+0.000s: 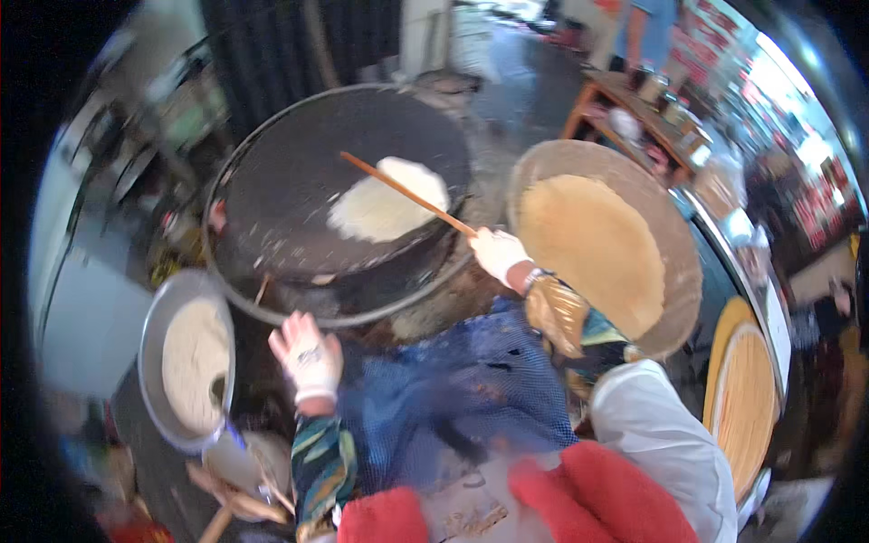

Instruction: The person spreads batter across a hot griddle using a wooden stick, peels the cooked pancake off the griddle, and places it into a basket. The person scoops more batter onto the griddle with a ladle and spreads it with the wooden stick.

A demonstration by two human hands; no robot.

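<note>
My right hand (501, 254), in a white glove, grips the near end of a thin wooden stick (407, 193). The stick slants over a pale patch of batter (390, 210) on a round black griddle (292, 176); I cannot tell whether it touches the batter. Near the griddle's front rim, my left hand (311, 356), gloved too, holds nothing and has its fingers somewhat spread. To its left is a metal basin (151, 370) of pale batter (195, 363), with a ladle partly sunk in it.
On the right, a wide round tray (682, 285) bears a thin browned pancake (590, 237). Farther right lies a stack of round flatbreads (743, 400). Wooden tools (234, 499) and a bowl sit at lower left. A person (645, 34) stands behind the wooden table (631, 102).
</note>
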